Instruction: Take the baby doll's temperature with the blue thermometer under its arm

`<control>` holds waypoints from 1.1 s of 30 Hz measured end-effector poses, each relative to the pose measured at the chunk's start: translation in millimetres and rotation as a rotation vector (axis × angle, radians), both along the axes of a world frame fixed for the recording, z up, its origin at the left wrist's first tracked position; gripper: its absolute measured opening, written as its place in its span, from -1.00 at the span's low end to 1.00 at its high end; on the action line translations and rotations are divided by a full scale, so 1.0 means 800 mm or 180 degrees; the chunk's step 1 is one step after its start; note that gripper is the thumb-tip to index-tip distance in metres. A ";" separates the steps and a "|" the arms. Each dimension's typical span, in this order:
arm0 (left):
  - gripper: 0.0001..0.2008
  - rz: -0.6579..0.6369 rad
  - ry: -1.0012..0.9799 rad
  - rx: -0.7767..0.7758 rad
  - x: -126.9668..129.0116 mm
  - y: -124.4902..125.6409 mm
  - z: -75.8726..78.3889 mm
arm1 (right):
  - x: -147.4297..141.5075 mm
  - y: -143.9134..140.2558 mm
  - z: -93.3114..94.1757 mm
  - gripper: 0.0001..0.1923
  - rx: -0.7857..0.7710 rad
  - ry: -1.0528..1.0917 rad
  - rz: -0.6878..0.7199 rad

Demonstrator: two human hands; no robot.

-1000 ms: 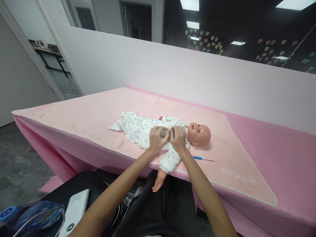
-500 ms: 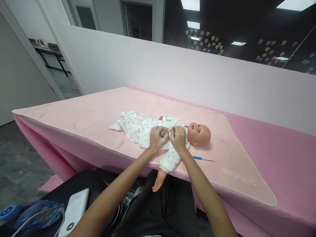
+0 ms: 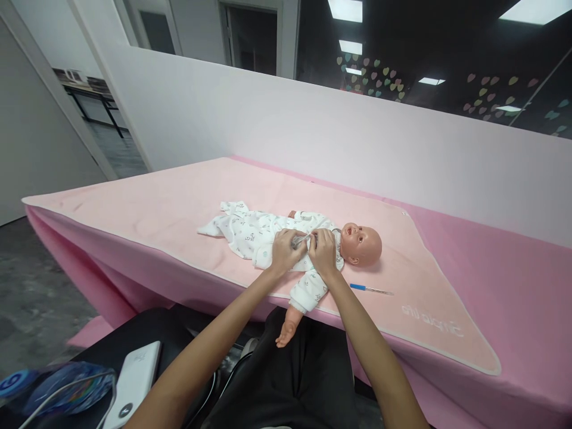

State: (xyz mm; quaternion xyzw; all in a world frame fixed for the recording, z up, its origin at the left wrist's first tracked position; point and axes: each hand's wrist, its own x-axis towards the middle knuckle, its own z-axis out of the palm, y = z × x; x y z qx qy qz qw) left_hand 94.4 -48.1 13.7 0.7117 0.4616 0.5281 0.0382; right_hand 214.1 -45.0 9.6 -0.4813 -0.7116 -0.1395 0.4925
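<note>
A baby doll [image 3: 361,244] lies on its back, head to the right, in a white printed outfit [image 3: 254,229]. Above its chest my left hand [image 3: 286,250] is closed on a small clear, crinkled plastic-looking piece [image 3: 299,240]. The fingers of my right hand [image 3: 322,250] pinch close beside it, at the piece's right end; exactly what they grip is partly hidden. The doll's near arm [image 3: 290,325] hangs over the table edge, below my wrists. Right of my right forearm lies a thin clear stick with a blue end [image 3: 358,287].
A light pink mat [image 3: 147,196] covers much of the table, over a darker pink cloth [image 3: 527,286]. A white wall [image 3: 357,131] rises behind. At lower left, a white power bank [image 3: 134,381] with a cable and a bottle [image 3: 67,387] rest on a black seat.
The clear piece between my hands shows more plainly now, stretching from the left fingers toward the right. Both hands stay nearly in place; the doll and stick lie as before.
</note>
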 end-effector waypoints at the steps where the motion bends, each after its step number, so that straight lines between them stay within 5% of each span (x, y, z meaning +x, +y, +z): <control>1: -0.92 -0.0011 0.0003 -0.0009 0.000 0.000 0.000 | 0.000 0.000 0.000 -0.87 -0.0004 -0.0011 -0.0008; 26: -0.92 -0.0202 0.0008 -0.0044 -0.001 -0.002 0.000 | -0.001 -0.005 0.003 -0.86 -0.0080 -0.0435 0.0091; 33: -0.90 0.0186 0.0269 0.0249 0.005 -0.005 -0.002 | 0.001 -0.001 0.001 -0.86 0.0043 -0.0155 0.0026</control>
